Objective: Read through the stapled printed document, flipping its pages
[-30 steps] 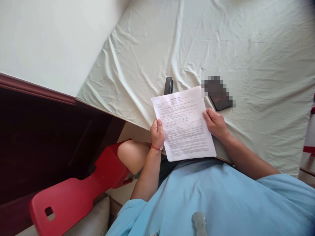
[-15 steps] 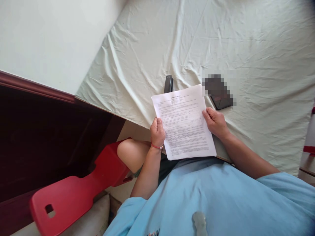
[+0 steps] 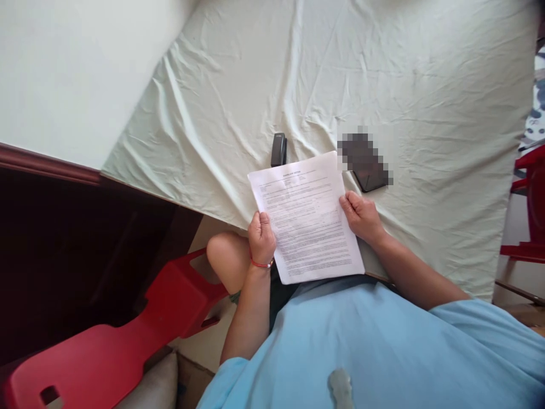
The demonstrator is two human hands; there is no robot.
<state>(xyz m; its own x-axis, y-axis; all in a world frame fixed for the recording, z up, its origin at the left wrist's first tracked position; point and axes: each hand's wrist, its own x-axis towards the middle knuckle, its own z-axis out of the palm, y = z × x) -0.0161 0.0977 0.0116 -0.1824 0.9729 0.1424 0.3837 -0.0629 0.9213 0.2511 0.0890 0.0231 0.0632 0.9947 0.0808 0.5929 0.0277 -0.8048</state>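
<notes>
Printed paper sheets (image 3: 309,221), apparently a thin stack, tilt toward me above the near edge of the cloth-covered table. My left hand (image 3: 261,238) is closed on their left edge, thumb on top, with a red bracelet at its wrist. On the opposite edge, my right hand (image 3: 361,216) grips the paper with its thumb in front; the other fingers are mostly hidden behind. Just beyond the top edge lies a black stapler (image 3: 279,149), its near end partly covered by the paper. A dark phone-like slab (image 3: 367,165), partly pixelated, rests beyond my right hand.
A wrinkled pale green cloth (image 3: 404,91) covers the table. At lower left stands a red plastic chair (image 3: 170,301), near my bare knee (image 3: 227,258). Dark wood panelling (image 3: 76,244) is on the left. Another red chair (image 3: 534,204) shows at the right edge.
The view has shifted slightly right, so the table items appear further left and more of the right-hand chair shows. Both hands keep the same hold on the paper.
</notes>
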